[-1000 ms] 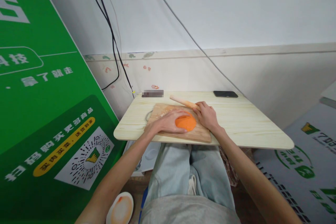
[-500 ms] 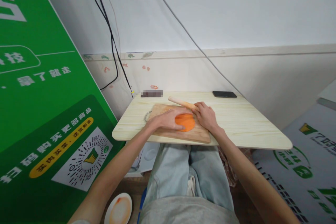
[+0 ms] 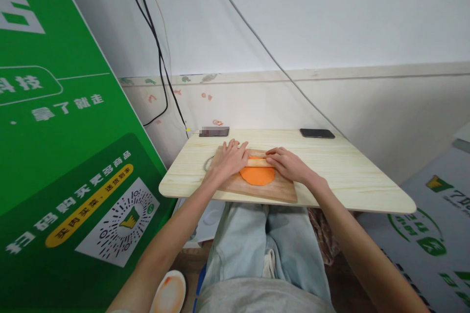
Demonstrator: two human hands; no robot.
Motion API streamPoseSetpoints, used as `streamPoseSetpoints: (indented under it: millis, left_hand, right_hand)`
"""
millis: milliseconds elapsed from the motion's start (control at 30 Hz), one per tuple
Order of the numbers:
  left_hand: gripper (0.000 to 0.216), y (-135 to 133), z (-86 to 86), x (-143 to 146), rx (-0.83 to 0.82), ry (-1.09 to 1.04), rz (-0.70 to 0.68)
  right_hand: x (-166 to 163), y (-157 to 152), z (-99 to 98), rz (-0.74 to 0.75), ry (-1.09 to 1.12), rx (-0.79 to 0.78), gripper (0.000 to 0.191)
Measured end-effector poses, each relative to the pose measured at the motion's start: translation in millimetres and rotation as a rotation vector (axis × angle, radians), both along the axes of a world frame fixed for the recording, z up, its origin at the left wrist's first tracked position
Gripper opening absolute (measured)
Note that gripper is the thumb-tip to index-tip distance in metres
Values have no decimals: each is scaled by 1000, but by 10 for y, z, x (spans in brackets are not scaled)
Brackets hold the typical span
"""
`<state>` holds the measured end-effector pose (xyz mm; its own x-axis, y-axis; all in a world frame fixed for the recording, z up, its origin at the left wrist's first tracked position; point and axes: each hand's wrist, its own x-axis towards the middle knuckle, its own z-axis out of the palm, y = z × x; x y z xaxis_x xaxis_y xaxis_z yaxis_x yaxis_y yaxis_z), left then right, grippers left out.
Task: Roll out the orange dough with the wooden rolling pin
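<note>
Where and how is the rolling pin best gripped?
Probably near both ends, palms down from above: the slim, straight rolling pin lies crosswise over the orange sheet, its middle bare between left hand and right hand, which hide its ends.

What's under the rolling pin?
The flat orange dough, on the wooden board; it shows on the near side of the rolling pin, with a sliver beyond. The strip directly beneath is covered, and the left hand and right hand hide the pin's ends.
</note>
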<state>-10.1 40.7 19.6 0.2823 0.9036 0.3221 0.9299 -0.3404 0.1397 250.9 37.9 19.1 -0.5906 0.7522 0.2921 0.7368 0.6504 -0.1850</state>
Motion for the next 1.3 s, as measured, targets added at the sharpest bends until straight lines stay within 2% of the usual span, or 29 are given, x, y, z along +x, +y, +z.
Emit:
streamPoseSetpoints:
  millis: [100, 167, 233, 333, 533, 667, 800, 933, 1067, 1200, 1300]
  left_hand:
    - [58, 173, -28, -27, -67, 25, 15]
    - [61, 239, -27, -40, -142, 19, 20]
    - [62, 230, -29, -42, -192, 13, 27]
    - [63, 71, -72, -31, -130, 8, 45]
    - [53, -448, -334, -37, 39, -30, 71]
    - [55, -602, -471, -46, 98, -62, 82]
    - [50, -386, -405, -22, 67, -48, 96]
    - [48, 54, -172, 32, -86, -25, 108]
    - [51, 421, 16, 72, -219, -62, 138]
    - [49, 623, 48, 96, -220, -56, 125]
    - [51, 678, 38, 108, -211, -37, 106]
  right_hand:
    - [-76, 85, 35, -116, -81, -25, 50]
    - [-163, 92, 40, -247, -133, -43, 53]
    - [-266, 31, 22, -408, -153, -33, 59]
    - [-393, -184, -49, -565, -133, 60, 61]
    - [-404, -775, -287, -514, -37, 280, 55]
    - [-361, -970, -399, -506, -9, 381, 56]
    - [-359, -774, -341, -509, -35, 314, 55]
    - [-379, -315, -113, -528, -131, 107, 54]
    - [-389, 56, 73, -538, -231, -24, 51]
    - [-379, 207, 121, -545, -247, -66, 50]
    - [-381, 223, 115, -555, -244, -65, 50]
